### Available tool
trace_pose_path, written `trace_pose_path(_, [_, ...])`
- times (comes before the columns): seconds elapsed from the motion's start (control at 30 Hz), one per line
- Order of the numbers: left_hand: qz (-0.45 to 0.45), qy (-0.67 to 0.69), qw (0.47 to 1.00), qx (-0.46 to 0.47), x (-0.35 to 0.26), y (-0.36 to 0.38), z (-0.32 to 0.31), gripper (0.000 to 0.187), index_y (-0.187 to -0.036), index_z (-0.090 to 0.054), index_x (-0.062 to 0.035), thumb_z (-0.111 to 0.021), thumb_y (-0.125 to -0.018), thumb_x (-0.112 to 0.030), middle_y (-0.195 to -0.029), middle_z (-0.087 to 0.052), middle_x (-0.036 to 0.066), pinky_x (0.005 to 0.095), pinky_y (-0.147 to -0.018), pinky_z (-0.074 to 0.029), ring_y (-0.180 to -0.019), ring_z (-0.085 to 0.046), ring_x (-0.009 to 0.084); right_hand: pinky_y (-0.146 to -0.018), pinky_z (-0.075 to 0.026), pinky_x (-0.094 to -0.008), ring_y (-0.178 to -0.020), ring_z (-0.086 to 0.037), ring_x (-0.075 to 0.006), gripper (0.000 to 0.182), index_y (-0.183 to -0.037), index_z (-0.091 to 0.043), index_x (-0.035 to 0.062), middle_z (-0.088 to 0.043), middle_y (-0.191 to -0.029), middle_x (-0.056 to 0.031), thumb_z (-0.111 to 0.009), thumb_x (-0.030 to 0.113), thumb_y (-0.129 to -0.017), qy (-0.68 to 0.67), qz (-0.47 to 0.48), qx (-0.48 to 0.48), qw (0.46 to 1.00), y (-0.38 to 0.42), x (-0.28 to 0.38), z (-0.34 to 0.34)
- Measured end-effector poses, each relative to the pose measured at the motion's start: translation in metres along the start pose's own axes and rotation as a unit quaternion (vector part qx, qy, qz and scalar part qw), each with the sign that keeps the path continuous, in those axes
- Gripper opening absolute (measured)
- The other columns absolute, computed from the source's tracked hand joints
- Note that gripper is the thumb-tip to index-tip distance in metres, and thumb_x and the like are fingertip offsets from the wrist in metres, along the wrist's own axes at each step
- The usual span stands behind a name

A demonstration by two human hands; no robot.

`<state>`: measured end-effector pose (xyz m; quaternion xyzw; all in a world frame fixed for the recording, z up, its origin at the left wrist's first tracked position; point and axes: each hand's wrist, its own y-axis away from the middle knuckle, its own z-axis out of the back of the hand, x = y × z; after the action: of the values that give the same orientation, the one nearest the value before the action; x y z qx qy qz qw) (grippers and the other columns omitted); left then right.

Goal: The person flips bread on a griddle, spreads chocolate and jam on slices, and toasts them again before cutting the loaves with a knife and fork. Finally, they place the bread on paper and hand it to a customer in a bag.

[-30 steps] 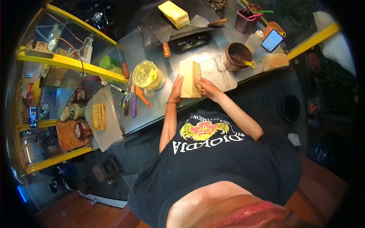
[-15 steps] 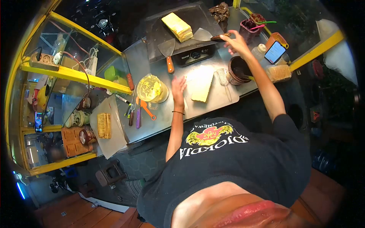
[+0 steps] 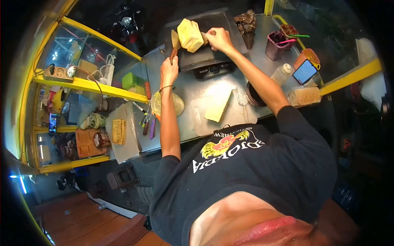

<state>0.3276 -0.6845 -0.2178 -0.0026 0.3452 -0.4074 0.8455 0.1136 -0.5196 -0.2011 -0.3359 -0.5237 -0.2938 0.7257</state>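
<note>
My left hand (image 3: 169, 71) is closed around the wooden handle of a flat metal scraper (image 3: 175, 39), whose blade stands at the left side of a yellow bread block (image 3: 191, 35). My right hand (image 3: 220, 39) grips a second scraper (image 3: 205, 38) at the block's right side; my fingers hide most of it. Tilted between the two blades, the layered block is over the dark griddle plate (image 3: 201, 60). Nearer my body, a pale yellow slab of bread (image 3: 218, 105) lies on a cutting board (image 3: 201, 123).
Below the griddle is a stove front with a knob (image 3: 211, 70). A tub of yellow spread (image 3: 176, 104) sits beyond my left forearm. At right stand a squeeze bottle (image 3: 281, 74), a phone (image 3: 306, 71) and a dark-filled container (image 3: 276, 45). Toasted bread (image 3: 119, 132) lies on paper at left.
My left hand has moved up and taken hold of the left scraper. My right hand has closed on the other one. The bread block, flat before, is now tilted between the blades.
</note>
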Motion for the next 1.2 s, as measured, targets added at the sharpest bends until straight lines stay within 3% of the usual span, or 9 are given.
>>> trace_pose_path(0.23, [0.019,0.041,0.991,0.128,0.015,-0.030,0.022,0.044,-0.090,-0.064,0.0018,-0.053,-0.093,-0.040,-0.064,-0.059,0.008,0.0331,-0.059,-0.044,-0.061,-0.058,0.0170,-0.044,-0.054,-0.0277,-0.046,-0.063,-0.0142,0.026,-0.083,-0.068,-0.0036,-0.065,-0.059,-0.0094,-0.065,0.023,-0.084,-0.141,-0.157,-0.038,0.977,-0.020,-0.022,-0.016])
trace_pose_path(0.47, [0.034,0.105,0.989,0.103,-0.023,-0.011,0.017,0.041,-0.086,-0.066,-0.0004,-0.053,-0.095,-0.039,-0.061,-0.054,0.002,0.0287,-0.054,-0.040,-0.057,-0.051,0.0108,-0.068,-0.053,-0.0454,-0.078,-0.066,-0.0393,0.021,-0.085,-0.065,0.0025,-0.067,-0.077,-0.0215,-0.061,0.023,-0.082,0.196,0.136,-0.028,0.971,0.021,0.015,0.021])
trace_pose_path(0.73, [0.047,0.095,0.991,0.083,-0.043,0.027,0.005,0.046,-0.086,-0.065,-0.0022,-0.051,-0.095,-0.045,-0.059,-0.056,0.007,0.0302,-0.052,-0.040,-0.052,-0.052,0.0161,-0.058,-0.054,-0.0422,-0.063,-0.067,-0.0317,0.018,-0.094,-0.064,0.0022,-0.067,-0.073,-0.0163,-0.061,0.018,-0.086,0.274,0.199,-0.021,0.941,0.052,0.007,0.056])
trace_pose_path(0.8, [0.112,0.180,0.970,0.118,-0.042,0.052,0.016,0.045,-0.087,-0.064,-0.0045,-0.050,-0.095,-0.046,-0.056,-0.052,0.003,0.0269,-0.048,-0.036,-0.046,-0.047,0.0128,-0.046,-0.052,-0.0338,-0.049,-0.064,-0.0197,0.019,-0.094,-0.066,0.0020,-0.066,-0.067,-0.0100,-0.062,0.019,-0.088,0.071,-0.035,0.050,0.996,0.070,0.013,0.080])
trace_pose_path(0.93, [0.256,0.743,0.599,0.152,-0.009,0.099,-0.038,0.039,-0.097,-0.060,-0.0077,-0.055,-0.096,-0.046,-0.059,-0.042,-0.004,0.0232,-0.048,-0.033,-0.048,-0.039,0.0085,-0.044,-0.055,-0.0324,-0.053,-0.063,-0.0161,0.042,-0.119,-0.054,0.0024,-0.066,-0.078,-0.0125,-0.067,0.028,-0.088,-0.059,-0.187,0.174,0.965,0.077,-0.018,0.091])
trace_pose_path(1.0, [0.314,0.681,0.660,0.051,-0.035,0.133,-0.064,0.038,-0.104,-0.060,-0.0071,-0.056,-0.096,-0.044,-0.073,-0.051,0.001,0.0255,-0.063,-0.045,-0.067,-0.053,0.0109,-0.054,-0.057,-0.0386,-0.065,-0.067,-0.0268,0.056,-0.130,-0.044,0.0009,-0.067,-0.087,-0.0168,-0.068,0.027,-0.087,0.114,-0.120,0.119,0.979,0.104,-0.003,0.089])
trace_pose_path(1.07, [0.080,0.367,0.925,0.059,-0.029,0.177,-0.101,0.056,-0.126,-0.052,-0.0014,-0.067,-0.088,-0.040,-0.116,-0.056,0.017,0.0391,-0.099,-0.041,-0.112,-0.053,0.0277,-0.061,-0.053,-0.0383,-0.060,-0.064,-0.0259,0.060,-0.136,-0.044,0.0059,-0.065,-0.084,-0.0147,-0.069,0.026,-0.085,0.330,0.138,-0.089,0.929,0.135,-0.014,0.084])
trace_pose_path(1.13, [-0.132,-0.049,0.986,0.092,-0.048,0.212,-0.110,0.084,-0.142,-0.035,0.0042,-0.075,-0.078,-0.032,-0.142,-0.038,0.031,0.0458,-0.112,-0.029,-0.134,-0.037,0.0412,-0.057,-0.050,-0.0355,-0.056,-0.062,-0.0221,0.043,-0.126,-0.051,0.0046,-0.063,-0.077,-0.0099,-0.065,0.017,-0.087,0.182,0.091,-0.060,0.977,0.167,0.010,0.077])
trace_pose_path(1.2, [-0.156,-0.092,0.977,0.110,-0.048,0.220,-0.107,0.089,-0.146,-0.027,0.0044,-0.075,-0.077,-0.024,-0.145,-0.034,0.030,0.0438,-0.112,-0.030,-0.135,-0.034,0.0416,-0.048,-0.046,-0.0280,-0.049,-0.057,-0.0142,0.030,-0.120,-0.055,0.0036,-0.062,-0.075,-0.0055,-0.060,0.013,-0.091,-0.097,-0.061,0.040,0.993,0.204,-0.001,0.055])
